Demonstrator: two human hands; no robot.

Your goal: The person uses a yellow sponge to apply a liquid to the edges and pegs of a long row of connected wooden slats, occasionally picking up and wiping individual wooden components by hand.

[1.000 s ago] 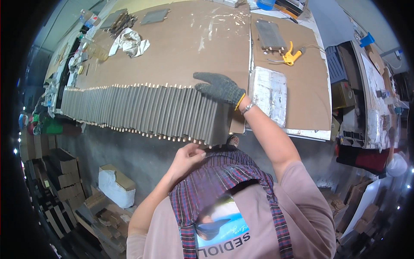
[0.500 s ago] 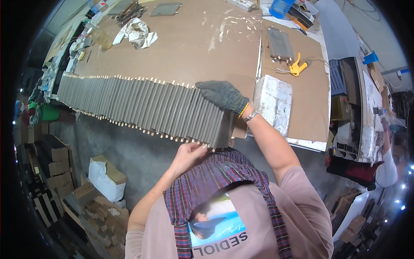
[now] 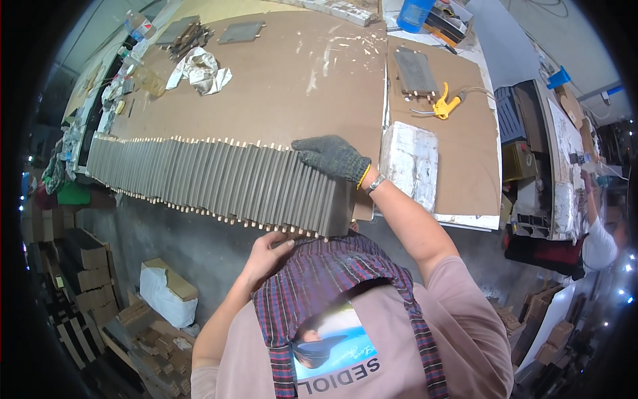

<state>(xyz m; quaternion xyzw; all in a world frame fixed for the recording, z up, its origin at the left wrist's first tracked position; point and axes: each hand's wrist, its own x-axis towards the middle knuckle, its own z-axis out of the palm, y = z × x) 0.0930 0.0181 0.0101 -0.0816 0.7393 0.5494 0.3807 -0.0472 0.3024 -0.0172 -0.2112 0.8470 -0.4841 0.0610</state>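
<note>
A long row of thin grey-brown boards (image 3: 219,183) stands on edge, packed face to face along the near side of the table. Pale wooden dowels stick out of the boards' ends on both long sides. My right hand (image 3: 332,158), in a dark knit glove with a yellow cuff, lies over the far edge at the row's right end, fingers stretched to the left. My bare left hand (image 3: 268,254) is at the near edge, its fingers curled by the dowel ends. What it pinches, if anything, is hidden.
On the brown table (image 3: 266,86) are a crumpled white cloth (image 3: 201,70), loose slats (image 3: 189,38) and a flat panel (image 3: 242,31). To the right sit a white-wrapped block (image 3: 411,163), a yellow air blow gun (image 3: 446,103) and another panel (image 3: 417,70). A co-worker's sleeve (image 3: 599,243) shows far right.
My left hand has slid left along the near edge of the row. The right hand has shifted slightly left and lower in view, while the table has also shifted with the head.
</note>
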